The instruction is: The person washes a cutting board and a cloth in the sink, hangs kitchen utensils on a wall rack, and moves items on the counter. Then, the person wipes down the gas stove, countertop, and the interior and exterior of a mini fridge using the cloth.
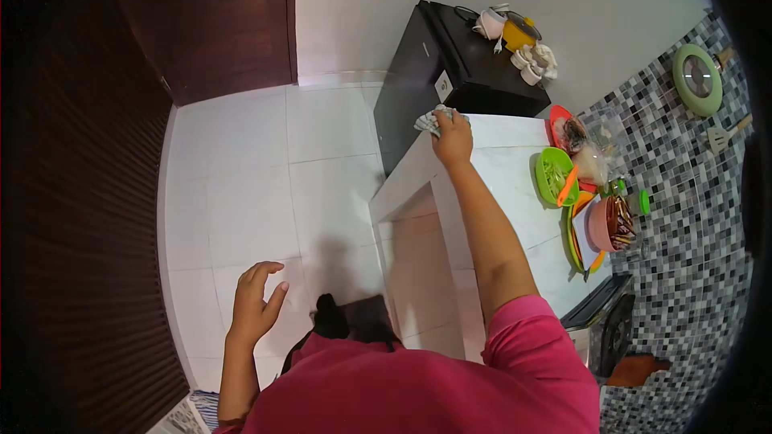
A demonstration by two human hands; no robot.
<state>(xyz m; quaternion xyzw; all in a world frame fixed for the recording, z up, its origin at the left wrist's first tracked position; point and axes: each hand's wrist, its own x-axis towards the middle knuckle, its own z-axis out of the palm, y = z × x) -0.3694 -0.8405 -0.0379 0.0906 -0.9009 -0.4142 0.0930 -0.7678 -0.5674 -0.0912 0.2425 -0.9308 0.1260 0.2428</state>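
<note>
At the far left corner of the white counter [503,159], my right hand [453,138] is closed on a grey-and-white cloth [428,120]. The cloth bunches under my fingers and hangs slightly past the counter's edge. My left hand [259,301] is held over the floor on the left, fingers curved and apart, with nothing in it. Right of my right arm, a green bowl [543,185] holds shredded pale green food, and an orange-handled utensil [568,186] rests across its rim.
A black fridge [438,52] stands beyond the counter, bearing a yellow pot [519,34] and white cups [528,72]. Along the tiled wall sit a red plate [555,115], plastic bags [591,165] and a pink bowl [599,225]. A stove [615,329] is nearer me.
</note>
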